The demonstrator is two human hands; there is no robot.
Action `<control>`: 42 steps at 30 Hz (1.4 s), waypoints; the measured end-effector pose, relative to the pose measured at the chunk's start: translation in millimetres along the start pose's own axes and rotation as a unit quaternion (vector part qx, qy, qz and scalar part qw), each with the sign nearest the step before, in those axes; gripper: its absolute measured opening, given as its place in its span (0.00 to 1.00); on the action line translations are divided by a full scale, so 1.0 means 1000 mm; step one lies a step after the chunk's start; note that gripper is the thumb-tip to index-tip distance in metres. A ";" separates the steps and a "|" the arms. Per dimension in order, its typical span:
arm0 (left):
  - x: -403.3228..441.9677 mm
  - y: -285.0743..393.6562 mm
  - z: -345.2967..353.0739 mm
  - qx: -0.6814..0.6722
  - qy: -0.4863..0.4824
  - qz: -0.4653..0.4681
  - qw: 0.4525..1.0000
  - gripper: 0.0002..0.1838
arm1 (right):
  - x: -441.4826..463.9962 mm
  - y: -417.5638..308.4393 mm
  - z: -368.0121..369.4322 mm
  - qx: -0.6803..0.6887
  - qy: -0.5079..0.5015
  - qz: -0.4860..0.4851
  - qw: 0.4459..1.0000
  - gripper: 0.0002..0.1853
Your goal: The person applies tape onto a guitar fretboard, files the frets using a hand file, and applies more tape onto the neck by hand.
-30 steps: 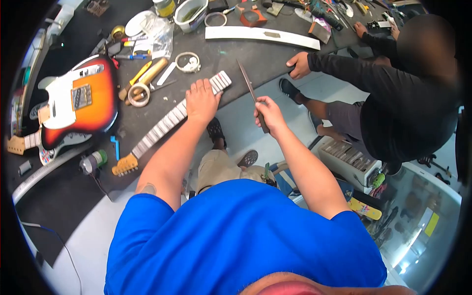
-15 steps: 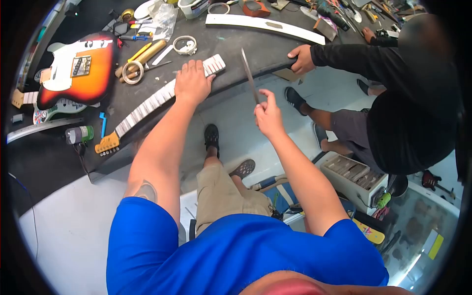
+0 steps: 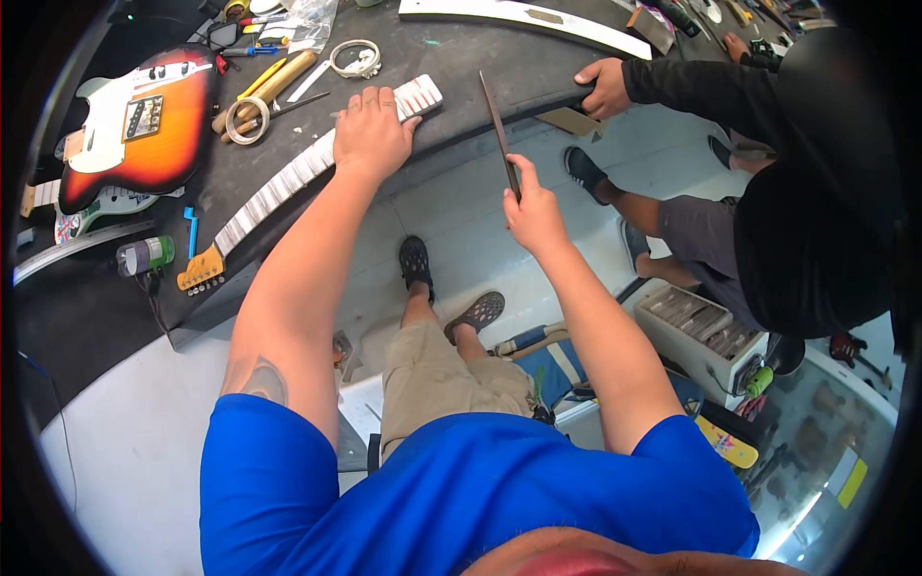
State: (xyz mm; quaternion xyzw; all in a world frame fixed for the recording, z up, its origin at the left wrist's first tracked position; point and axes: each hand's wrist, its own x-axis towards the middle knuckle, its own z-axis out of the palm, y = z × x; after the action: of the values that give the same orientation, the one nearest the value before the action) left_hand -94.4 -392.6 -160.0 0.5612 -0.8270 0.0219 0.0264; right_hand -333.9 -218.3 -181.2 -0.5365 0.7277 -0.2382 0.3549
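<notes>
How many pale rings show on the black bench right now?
2. One pale ring lies among the wooden-handled tools; the other pale ring is beyond the left hand. Others may be hidden from this view.

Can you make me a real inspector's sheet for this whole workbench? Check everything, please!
Surface: dark bench, with tools lying on it.
Job's things: guitar neck on the bench; thin dark tool held apart from it.
Clutter: sunburst guitar, wooden handle and blue tool.
Hands: left hand lies over the neck, how tightly I can't tell; right hand holds the thin tool.
Cables: dark cord near the bench's front edge.
Surroundings: another person's hand at the bench edge; white box below.
</notes>
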 end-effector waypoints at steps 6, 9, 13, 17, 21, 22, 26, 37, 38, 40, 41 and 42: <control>-0.001 -0.001 0.003 0.003 0.006 0.007 1.000 0.32 | -0.003 -0.009 0.003 -0.106 0.027 -0.048 0.993 0.39; -0.001 -0.002 0.002 -0.004 0.008 0.007 1.000 0.32 | -0.004 -0.009 0.009 -0.104 0.035 -0.076 0.991 0.42; 0.001 -0.004 0.004 -0.028 0.048 0.018 0.998 0.32 | -0.009 -0.022 0.019 -0.113 0.044 -0.082 0.989 0.42; -0.002 -0.006 0.006 -0.054 0.042 0.020 0.997 0.30 | -0.004 -0.025 0.026 -0.112 0.011 -0.044 0.993 0.41; 0.009 -0.022 0.000 -0.112 -0.004 0.053 0.992 0.30 | -0.011 -0.035 0.026 -0.098 0.013 -0.080 0.992 0.41; 0.009 -0.024 0.002 -0.118 0.005 0.052 0.992 0.30 | -0.013 -0.037 0.027 -0.100 0.014 -0.097 0.990 0.42; -0.006 -0.021 -0.015 -0.111 0.169 0.073 0.977 0.28 | -0.016 -0.062 0.027 -0.059 0.004 -0.082 0.995 0.36; -0.111 0.026 -0.050 -0.759 0.026 -0.233 0.608 0.32 | -0.028 -0.119 0.076 0.124 0.006 -0.255 0.959 0.34; -0.111 0.016 -0.047 -0.767 0.015 -0.255 0.589 0.30 | -0.020 -0.122 0.065 0.085 -0.055 -0.290 0.952 0.34; -0.111 -0.003 -0.044 -0.718 -0.003 -0.243 0.652 0.29 | 0.007 -0.120 0.028 0.008 -0.175 -0.357 0.917 0.35; -0.111 -0.004 -0.044 -0.711 0.035 -0.240 0.660 0.28 | 0.029 -0.114 0.019 -0.008 -0.142 -0.417 0.897 0.32; -0.111 -0.009 -0.054 -0.726 0.043 -0.249 0.640 0.28 | 0.053 -0.108 0.012 -0.015 -0.082 -0.398 0.914 0.32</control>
State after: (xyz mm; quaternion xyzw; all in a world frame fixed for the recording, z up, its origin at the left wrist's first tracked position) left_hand -44.7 -289.7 -113.9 0.5446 -0.4043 -0.5690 0.4650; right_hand -267.5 -301.6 -124.4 -0.8046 0.4256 -0.3042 0.2810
